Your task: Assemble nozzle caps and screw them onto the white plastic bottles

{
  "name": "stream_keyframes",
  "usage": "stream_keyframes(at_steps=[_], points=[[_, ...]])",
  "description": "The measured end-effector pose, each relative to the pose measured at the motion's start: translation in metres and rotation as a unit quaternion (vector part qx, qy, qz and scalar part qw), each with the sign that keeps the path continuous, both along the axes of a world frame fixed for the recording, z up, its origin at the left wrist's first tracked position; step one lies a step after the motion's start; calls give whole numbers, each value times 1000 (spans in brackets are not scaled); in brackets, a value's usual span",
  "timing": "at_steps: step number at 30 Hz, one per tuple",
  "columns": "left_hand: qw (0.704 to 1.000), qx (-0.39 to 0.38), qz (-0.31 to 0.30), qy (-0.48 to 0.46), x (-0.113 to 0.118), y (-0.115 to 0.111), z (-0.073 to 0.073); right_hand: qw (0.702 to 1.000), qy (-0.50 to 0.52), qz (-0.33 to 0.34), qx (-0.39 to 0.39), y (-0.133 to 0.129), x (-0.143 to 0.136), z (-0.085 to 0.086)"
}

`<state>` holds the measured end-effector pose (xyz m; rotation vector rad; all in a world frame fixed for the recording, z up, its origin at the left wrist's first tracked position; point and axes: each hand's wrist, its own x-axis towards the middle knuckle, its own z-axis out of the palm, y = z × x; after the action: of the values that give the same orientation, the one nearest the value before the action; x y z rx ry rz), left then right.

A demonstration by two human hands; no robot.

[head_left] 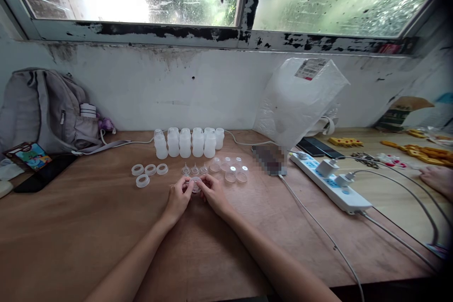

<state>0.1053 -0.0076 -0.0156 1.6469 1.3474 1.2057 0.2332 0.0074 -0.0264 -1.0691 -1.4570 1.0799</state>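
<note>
My left hand [180, 197] and my right hand [213, 193] meet above the table, fingers closed on opposite sides of a translucent collar ring [196, 183]. Fingertips cover part of it, and I cannot tell whether anything sits inside. Just beyond it stand 3 clear silicone nipples [194, 169] in a row, tips up. To the left lie several whitish collar rings [150, 170]. Several clear round pieces with small raised tips [230, 177] are grouped to the right. Behind everything, small frosted baby bottles [185, 144] stand upright in rows.
A pixelated phone [271, 159] on a cable lies to the right, beside a white power strip [331, 181] with plugs. A plastic bag [300, 99] leans on the wall. At left are a grey backpack [46, 108] and black phone [44, 174]. Another person's hand [439, 180] shows at far right.
</note>
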Motion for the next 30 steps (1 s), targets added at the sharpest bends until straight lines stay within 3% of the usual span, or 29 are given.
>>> stream_keyframes(at_steps=[12, 30], points=[[1000, 5, 11, 28, 2, -1, 0, 998, -43, -36, 30, 0, -1, -2], [997, 14, 27, 66, 1, 1, -2, 997, -53, -33, 38, 1, -1, -6]])
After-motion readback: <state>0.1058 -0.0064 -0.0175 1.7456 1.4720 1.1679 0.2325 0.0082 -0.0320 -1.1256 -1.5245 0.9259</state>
